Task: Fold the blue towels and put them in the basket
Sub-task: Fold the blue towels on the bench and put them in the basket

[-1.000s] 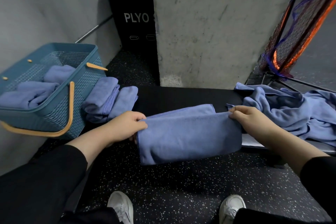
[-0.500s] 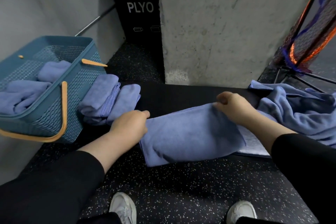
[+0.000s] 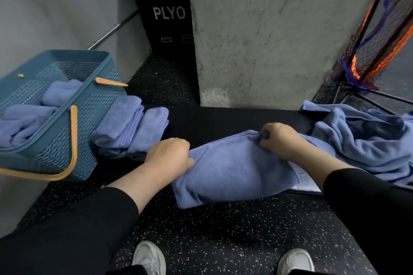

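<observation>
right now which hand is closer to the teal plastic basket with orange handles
Left. The left hand sits just right of the teal plastic basket; the right hand is farther right.

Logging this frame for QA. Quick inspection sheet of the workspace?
Surface: black bench over speckled floor.
Job's things: blue basket holds towels; two folded towels beside it; half-folded towel; unfolded pile at right.
Clutter: nothing seen.
Grippers: left hand and right hand each grip the half-folded towel.
Cables: nothing seen.
Surroundings: concrete pillar, black PLYO box, orange netting.
</observation>
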### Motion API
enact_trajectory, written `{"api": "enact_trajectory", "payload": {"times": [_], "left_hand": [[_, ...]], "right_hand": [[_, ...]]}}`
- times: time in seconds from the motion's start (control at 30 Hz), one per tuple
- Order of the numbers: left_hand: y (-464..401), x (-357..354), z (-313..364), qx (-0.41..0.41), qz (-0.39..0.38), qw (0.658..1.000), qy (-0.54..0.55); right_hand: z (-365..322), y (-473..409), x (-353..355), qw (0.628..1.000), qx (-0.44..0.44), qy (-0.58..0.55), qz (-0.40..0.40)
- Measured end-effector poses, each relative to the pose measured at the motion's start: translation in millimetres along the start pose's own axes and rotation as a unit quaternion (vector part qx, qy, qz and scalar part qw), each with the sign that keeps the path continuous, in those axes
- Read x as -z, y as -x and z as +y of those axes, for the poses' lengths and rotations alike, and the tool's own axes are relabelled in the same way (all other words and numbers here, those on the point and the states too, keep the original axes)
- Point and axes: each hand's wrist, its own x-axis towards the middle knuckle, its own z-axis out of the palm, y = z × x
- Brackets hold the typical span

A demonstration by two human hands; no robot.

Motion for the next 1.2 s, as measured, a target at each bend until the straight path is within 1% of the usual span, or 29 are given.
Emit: {"api": "enact_trajectory", "payload": {"times": [0.07, 0.1, 0.13, 0.17, 0.2, 0.23, 0.27, 0.3, 0.33, 0.37, 0.4, 0.43, 0.47, 0.5, 0.53, 0.57, 0.6, 0.7, 0.73, 0.83, 0.97, 1.03, 1.1, 1.17, 1.2], "left_hand": [[-3, 3, 0, -0.022, 0.018, 0.999, 0.019], [-4, 5, -2, -0.024, 0.019, 0.998, 0.059], [-5, 7, -3, -0.020, 0.012, 0.992, 0.127], [-7, 9, -5, -0.013, 0.000, 0.978, 0.210], [-7, 10, -5, 0.001, -0.015, 0.958, 0.288], [-6, 11, -5, 0.016, -0.028, 0.928, 0.371], [-4, 13, -3, 0.041, -0.042, 0.887, 0.458], [-3, 10, -2, 0.066, -0.059, 0.836, 0.541], [-3, 7, 0, 0.093, -0.082, 0.801, 0.585], [-4, 1, 0, 0.107, -0.099, 0.801, 0.580], [-3, -3, 0, 0.090, -0.105, 0.865, 0.483], [-3, -8, -2, 0.055, -0.095, 0.942, 0.317], [-2, -12, -1, 0.024, -0.055, 0.986, 0.153], [-1, -15, 0, -0.009, -0.003, 0.999, 0.044], [0, -17, 1, -0.033, 0.038, 0.999, -0.002], [0, -18, 3, -0.050, 0.067, 0.996, -0.010], [0, -19, 5, -0.065, 0.079, 0.995, 0.000], [-5, -25, 6, -0.121, 0.042, 0.992, 0.025], [-6, -25, 7, -0.126, 0.029, 0.991, 0.019], [-4, -24, 9, -0.146, 0.027, 0.989, 0.017], [5, -24, 9, -0.215, 0.003, 0.973, 0.078], [7, -26, 3, -0.236, 0.025, 0.968, 0.079], [6, -30, -4, -0.257, 0.033, 0.964, 0.059], [7, -36, -9, -0.267, 0.024, 0.963, 0.035], [9, -38, -11, -0.268, 0.020, 0.963, 0.030]], "right_hand": [[-3, 3, 9, 0.997, -0.009, -0.068, 0.044], [-3, 3, 15, 0.991, -0.009, -0.110, 0.074], [-4, 3, 22, 0.984, -0.003, -0.148, 0.100], [-5, 2, 30, 0.976, 0.005, -0.181, 0.124], [-7, -1, 39, 0.968, 0.010, -0.203, 0.146], [-8, -5, 46, 0.962, 0.012, -0.217, 0.166], [-10, -9, 53, 0.958, 0.016, -0.223, 0.179], [-11, -14, 56, 0.958, 0.023, -0.215, 0.191], [-11, -19, 57, 0.961, 0.032, -0.185, 0.203], [-9, -23, 54, 0.967, 0.038, -0.140, 0.209], [-9, -24, 49, 0.973, 0.045, -0.098, 0.206], [-9, -23, 41, 0.977, 0.058, -0.065, 0.194], [-9, -20, 33, 0.981, 0.077, -0.036, 0.175], [-9, -15, 25, 0.983, 0.095, -0.011, 0.154], [-9, -7, 18, 0.986, 0.101, 0.010, 0.130], [-10, 1, 11, 0.990, 0.095, 0.023, 0.103], [-11, 11, 4, 0.993, 0.077, 0.034, 0.078], [-16, 31, -18, 0.992, 0.047, 0.105, 0.053], [-17, 35, -25, 0.989, 0.050, 0.131, 0.056], [-15, 31, -33, 0.979, 0.079, 0.177, 0.068], [1, 6, -28, 0.986, 0.110, 0.128, -0.005], [9, 0, -26, 0.985, 0.117, 0.121, 0.019], [10, 3, -24, 0.979, 0.137, 0.125, 0.084], [7, 11, -22, 0.964, 0.198, 0.126, 0.125], [7, 17, -22, 0.954, 0.245, 0.116, 0.128]]}}
